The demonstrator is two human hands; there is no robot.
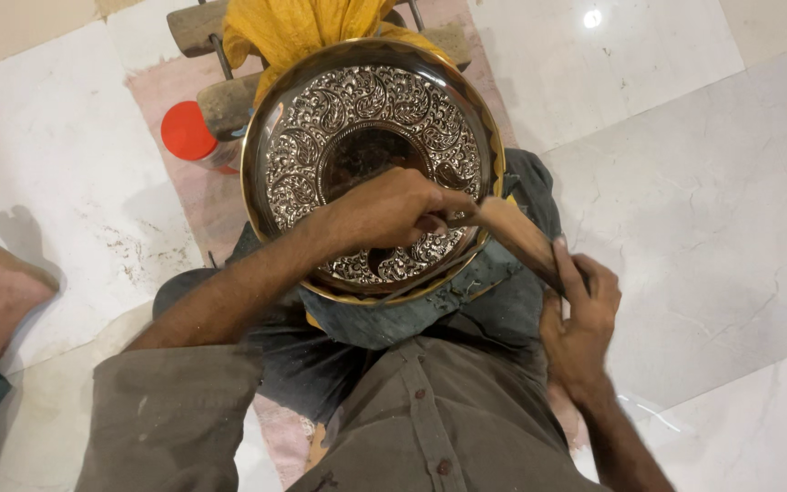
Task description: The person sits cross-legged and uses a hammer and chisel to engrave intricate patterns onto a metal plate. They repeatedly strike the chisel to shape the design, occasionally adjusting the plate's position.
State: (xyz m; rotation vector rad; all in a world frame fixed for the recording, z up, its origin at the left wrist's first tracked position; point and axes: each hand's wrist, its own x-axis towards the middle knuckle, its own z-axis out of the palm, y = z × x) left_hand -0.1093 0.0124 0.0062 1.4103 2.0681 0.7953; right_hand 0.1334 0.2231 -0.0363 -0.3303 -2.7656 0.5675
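Both hands: left (384, 211) fingers pinch a chisel (453, 221) on the embossed plate (371, 118); right (580, 314) fingers grip a mallet (521, 235).

Floor (703, 182): was pale marble tile.
Mat (195, 196): pink, lay on the floor.
Can (195, 137): red-capped, lay on the mat.

- Right of the engraved metal plate (371, 118), the marble floor (685, 182) lies open.
- Left, a red-capped can (189, 132) stands just beside the plate's rim.
- Beyond, yellow cloth (302, 27) and wooden blocks (198, 27) close the far side.
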